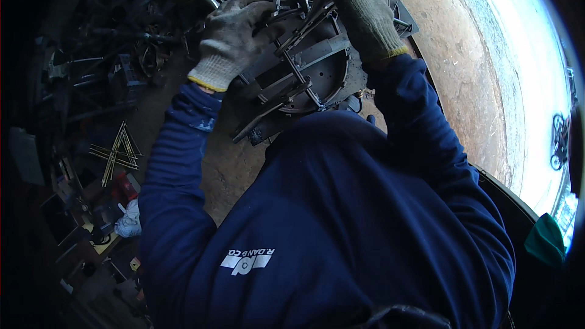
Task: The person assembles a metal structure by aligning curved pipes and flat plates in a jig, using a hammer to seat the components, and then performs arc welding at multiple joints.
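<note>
The metal frame [318, 53] is laid over the round plate [329, 82], past its left edge. The left hand [234, 33] has bent fingers; whether anything is pinched cannot be told. The right hand's [365, 15] thumb is spread from its fingers.

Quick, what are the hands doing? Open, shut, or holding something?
Left hand: fingers bent beside the metal frame; can't tell if it's holding anything.
Right hand: reaches the picture's top edge; can't tell if it's open or closed.
</note>
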The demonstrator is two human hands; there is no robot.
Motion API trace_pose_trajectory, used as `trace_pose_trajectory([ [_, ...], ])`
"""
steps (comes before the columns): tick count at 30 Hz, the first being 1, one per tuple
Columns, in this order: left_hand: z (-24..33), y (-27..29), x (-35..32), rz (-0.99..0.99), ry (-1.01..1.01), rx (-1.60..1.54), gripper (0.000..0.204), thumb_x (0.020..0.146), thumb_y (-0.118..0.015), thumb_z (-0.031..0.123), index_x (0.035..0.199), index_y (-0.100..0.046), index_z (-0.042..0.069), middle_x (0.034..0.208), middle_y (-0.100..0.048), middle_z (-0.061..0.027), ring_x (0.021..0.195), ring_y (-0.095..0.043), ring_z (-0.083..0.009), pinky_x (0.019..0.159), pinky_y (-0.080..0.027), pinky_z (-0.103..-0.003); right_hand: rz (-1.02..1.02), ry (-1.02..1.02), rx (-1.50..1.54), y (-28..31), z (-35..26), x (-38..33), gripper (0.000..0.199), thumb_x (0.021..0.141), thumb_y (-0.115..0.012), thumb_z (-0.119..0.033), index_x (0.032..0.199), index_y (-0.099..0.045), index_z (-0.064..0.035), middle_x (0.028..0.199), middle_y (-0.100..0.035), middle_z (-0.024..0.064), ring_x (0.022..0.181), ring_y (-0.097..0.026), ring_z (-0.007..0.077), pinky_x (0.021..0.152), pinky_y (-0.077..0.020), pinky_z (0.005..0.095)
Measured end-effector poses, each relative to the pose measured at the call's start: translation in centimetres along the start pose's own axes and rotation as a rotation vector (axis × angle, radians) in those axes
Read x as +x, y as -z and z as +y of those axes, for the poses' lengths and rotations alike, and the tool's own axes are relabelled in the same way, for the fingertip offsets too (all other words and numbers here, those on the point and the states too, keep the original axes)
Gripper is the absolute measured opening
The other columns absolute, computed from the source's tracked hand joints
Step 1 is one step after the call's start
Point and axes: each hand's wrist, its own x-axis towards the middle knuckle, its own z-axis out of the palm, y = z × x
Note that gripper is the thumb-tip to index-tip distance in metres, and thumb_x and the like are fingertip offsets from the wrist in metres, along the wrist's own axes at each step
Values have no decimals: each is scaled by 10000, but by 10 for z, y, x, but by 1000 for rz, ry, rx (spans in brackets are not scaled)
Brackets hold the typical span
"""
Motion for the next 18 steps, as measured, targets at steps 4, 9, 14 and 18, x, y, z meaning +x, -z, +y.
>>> trace_pose_trajectory([
  [4,5,-7,1,22,-48,110,308,894,-759,255,1142,-727,76,1175,-708,-121,1149,-656,-321,968,-543,-444,-64,12,98,0,0,-1,1241,765,-817,-479,1611,-66,32,1433,-558,268,1322,-561,333,1095,-454,364],
  [9,2,-16,-4,47,-64,114,308,892,-728,243,1144,-710,68,1187,-706,-113,1160,-633,-335,1013,-498,-468,-121,65,244,6,6,2,1201,806,-801,-449,1611,-53,36,1366,-594,230,1246,-594,308,1057,-466,364],
  [14,-4,-21,-5,53,-45,126,306,872,-749,323,1129,-711,161,1198,-705,-48,1196,-621,-292,1039,-450,-514,-28,18,198,1,23,15,1147,838,-776,-437,1603,-81,61,1298,-619,206,1197,-606,293,1026,-469,365],
  [18,2,-14,-1,55,-76,90,327,863,-759,218,1164,-702,103,1161,-714,-84,1150,-638,-314,1016,-488,-481,19,31,175,1,31,20,1115,845,-763,-435,1596,-114,74,1296,-620,214,1201,-602,295,1025,-469,364],
])
